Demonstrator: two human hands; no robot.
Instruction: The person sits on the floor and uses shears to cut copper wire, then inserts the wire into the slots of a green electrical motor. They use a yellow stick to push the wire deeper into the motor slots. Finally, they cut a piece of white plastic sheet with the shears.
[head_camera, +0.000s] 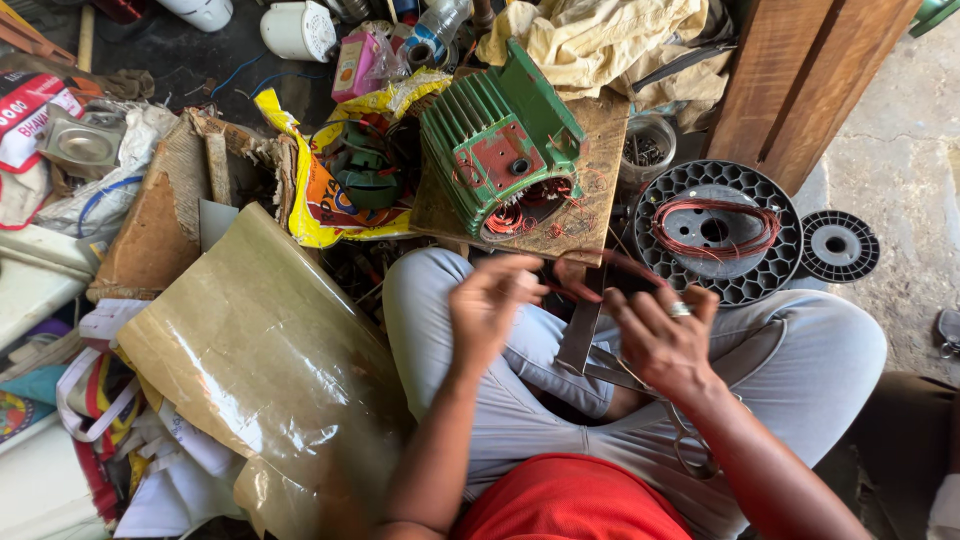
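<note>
A loop of copper wire (590, 280) hangs between my two hands over my lap. My left hand (490, 305) is blurred, with its fingers closed around one end of the loop. My right hand (665, 335), with a ring on one finger, grips the other end. Just beyond my hands a green motor housing (490, 130) with copper windings lies on a wooden board (600, 170). A flat metal strip (580, 325) leans against my leg beneath the wire.
A black plastic spool (740, 280) carrying a copper wire coil (715, 225) lies to the right, with a smaller black spool (838, 245) beside it. A large brown sheet (260, 370), a yellow bag (320, 190), cardboard and clutter fill the left. A wooden plank (800, 80) stands top right.
</note>
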